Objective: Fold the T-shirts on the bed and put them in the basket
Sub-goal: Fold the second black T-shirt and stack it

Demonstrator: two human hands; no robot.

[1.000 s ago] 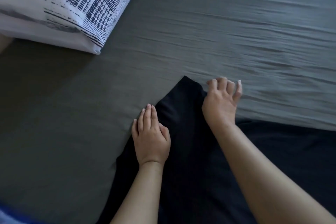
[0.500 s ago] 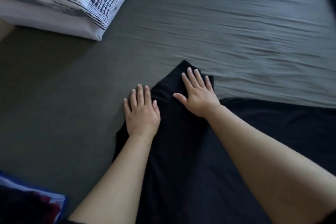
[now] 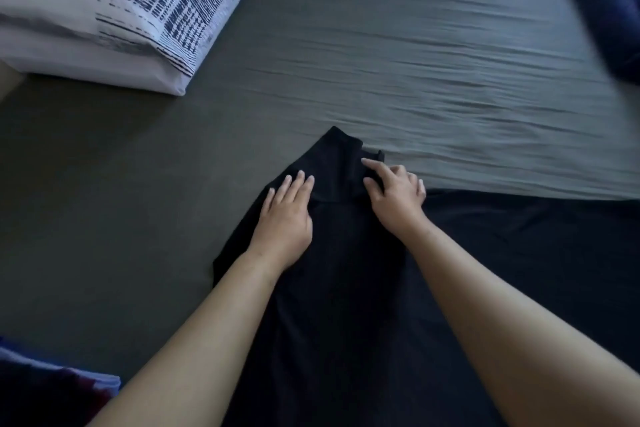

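The left hand [image 3: 285, 215] lies flat with straight fingers, pressing on the black T-shirt [image 3: 332, 288]. The right hand [image 3: 396, 198] pinches a small fold of cloth at the shirt's far tip and is the nearer hand to it. The shirt is plain and dark. It runs long, from the person out across the grey bed [image 3: 415, 62].

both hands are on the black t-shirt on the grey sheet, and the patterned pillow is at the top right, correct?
Not quite. The head view shows the patterned pillow at the top left, not the top right. The left hand and right hand are indeed on the black T-shirt on the grey sheet.
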